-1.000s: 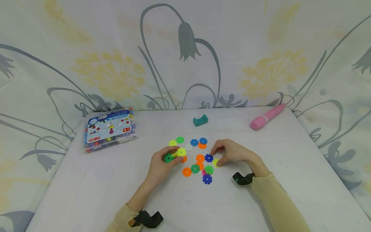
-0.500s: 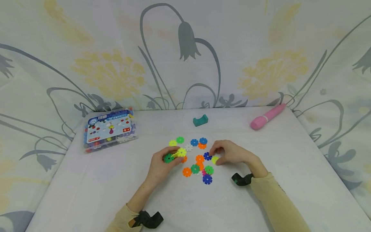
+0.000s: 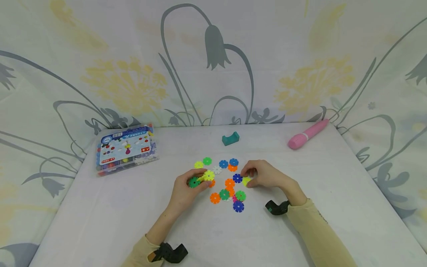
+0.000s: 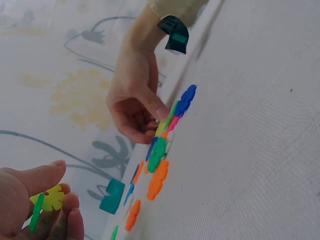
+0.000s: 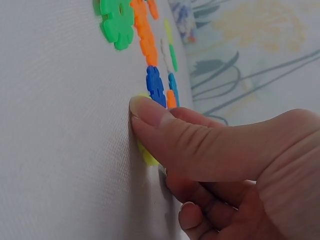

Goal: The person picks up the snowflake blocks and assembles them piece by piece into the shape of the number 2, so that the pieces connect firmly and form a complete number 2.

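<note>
In the head view my left hand (image 3: 187,186) holds joined notched plastic discs, a green disc (image 3: 194,182) and a yellow disc (image 3: 209,175), between thumb and fingers. The left wrist view shows the green one edge-on against the yellow. My right hand (image 3: 267,174) has thumb and fingertips at another yellow disc (image 3: 246,181), low over the table. Seen from the right wrist, the thumb covers part of this yellow disc (image 5: 149,156). A dark blue disc (image 3: 237,178) lies right beside those fingertips. Between the hands lie several loose discs, among them an orange disc (image 3: 215,198).
A clear box (image 3: 128,150) with a printed label and colourful pieces stands at the back left. Behind the discs sits a teal curved block (image 3: 231,138). A pink cylinder-shaped object (image 3: 308,134) lies at the back right, near a patterned cloth (image 3: 213,96).
My right hand has moved slightly left and away from me, and the yellow disc at its fingertips and the dark blue disc have shifted with it. My left hand stays in place.
</note>
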{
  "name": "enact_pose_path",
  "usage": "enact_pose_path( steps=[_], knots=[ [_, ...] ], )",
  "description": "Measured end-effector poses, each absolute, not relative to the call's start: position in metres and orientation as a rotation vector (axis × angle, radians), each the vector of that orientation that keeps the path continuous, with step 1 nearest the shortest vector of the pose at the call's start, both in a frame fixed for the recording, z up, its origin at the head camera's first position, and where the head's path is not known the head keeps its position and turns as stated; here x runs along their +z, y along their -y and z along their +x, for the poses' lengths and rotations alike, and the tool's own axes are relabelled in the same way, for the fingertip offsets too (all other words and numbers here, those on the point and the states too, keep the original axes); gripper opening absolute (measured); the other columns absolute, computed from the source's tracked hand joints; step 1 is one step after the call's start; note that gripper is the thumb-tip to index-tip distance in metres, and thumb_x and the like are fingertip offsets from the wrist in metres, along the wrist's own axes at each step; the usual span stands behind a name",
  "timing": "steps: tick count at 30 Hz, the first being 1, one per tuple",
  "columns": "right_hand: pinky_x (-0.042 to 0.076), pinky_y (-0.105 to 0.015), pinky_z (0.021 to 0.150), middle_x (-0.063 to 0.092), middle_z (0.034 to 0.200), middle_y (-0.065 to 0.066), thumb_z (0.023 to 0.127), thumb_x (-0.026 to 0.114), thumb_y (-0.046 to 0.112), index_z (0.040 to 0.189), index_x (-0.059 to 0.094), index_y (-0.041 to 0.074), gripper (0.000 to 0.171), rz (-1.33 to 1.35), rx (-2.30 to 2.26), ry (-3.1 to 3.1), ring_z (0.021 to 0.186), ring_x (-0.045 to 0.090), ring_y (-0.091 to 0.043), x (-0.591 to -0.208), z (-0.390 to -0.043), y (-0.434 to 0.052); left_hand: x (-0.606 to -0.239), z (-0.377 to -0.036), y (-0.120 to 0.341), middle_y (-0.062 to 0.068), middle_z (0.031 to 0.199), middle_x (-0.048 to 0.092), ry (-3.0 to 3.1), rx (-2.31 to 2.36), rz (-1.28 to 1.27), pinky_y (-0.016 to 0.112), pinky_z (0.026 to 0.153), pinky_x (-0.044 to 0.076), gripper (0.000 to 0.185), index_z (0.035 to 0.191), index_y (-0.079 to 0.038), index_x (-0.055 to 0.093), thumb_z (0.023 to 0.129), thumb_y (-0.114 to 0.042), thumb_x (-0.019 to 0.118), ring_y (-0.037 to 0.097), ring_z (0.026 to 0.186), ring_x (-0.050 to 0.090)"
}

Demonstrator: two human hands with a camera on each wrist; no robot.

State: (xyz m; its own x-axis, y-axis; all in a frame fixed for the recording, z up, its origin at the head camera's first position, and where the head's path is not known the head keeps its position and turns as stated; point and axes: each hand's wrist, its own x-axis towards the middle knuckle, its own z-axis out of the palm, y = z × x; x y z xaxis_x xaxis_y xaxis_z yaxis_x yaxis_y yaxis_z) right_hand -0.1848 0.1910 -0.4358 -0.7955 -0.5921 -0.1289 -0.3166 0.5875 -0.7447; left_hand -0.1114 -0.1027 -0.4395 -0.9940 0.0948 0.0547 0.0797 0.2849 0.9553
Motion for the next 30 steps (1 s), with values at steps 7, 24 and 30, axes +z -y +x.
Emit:
enact_pose_path(
  steps=[7,24,30],
  knots=[
    [0.049,-0.03,0.078,0.064,0.093,0.0,0.079,0.082,0.003,0.1,0.071,0.009,0.024,-0.677,-1.006,-2.482,0.086,0.053,-0.019,-0.436,-0.185,-0.189,-0.439,-0.111,0.102,0.005,0.116,0.072,-2.506,1.86,0.163,0.046,0.102,0.047,0.036,0.121,-0.014,0.07,0.086,-0.016,0.079,0.025,0.117,0.06],
    [0.053,-0.026,0.075,0.068,0.087,0.002,0.088,0.076,0.011,0.098,0.074,0.01,0.01,-0.675,-1.19,-2.628,0.08,0.06,-0.016,-0.428,-0.177,-0.17,-0.438,-0.11,0.102,0.005,0.116,0.072,-2.498,1.862,0.168,0.048,0.104,0.047,0.037,0.122,-0.013,0.07,0.086,-0.017,0.079,0.026,0.117,0.061],
    [0.057,-0.023,0.077,0.074,0.093,-0.001,0.091,0.074,0.012,0.107,0.075,0.005,0.018,-0.716,-1.319,-2.567,0.081,0.068,-0.013,-0.42,-0.165,-0.152,-0.438,-0.11,0.101,0.005,0.115,0.072,-2.508,1.852,0.175,0.05,0.106,0.045,0.036,0.122,-0.013,0.07,0.087,-0.018,0.079,0.026,0.117,0.061]
  ],
)
